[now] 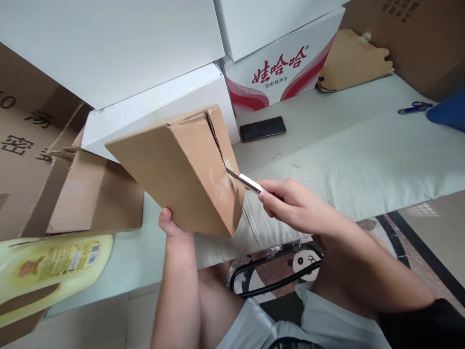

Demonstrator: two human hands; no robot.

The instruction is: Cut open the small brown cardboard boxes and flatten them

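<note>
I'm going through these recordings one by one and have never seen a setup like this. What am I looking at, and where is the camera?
There is no machine here, just a person's two bare hands. The single picture comes from a camera worn on the head, looking forward and down. The left hand holds a brown cardboard box. The right hand grips a knife, its blade at the lower end of a slit in the box. On the pale cloth-covered surface lie a dark phone and, nearby, a red-and-white carton.
</note>
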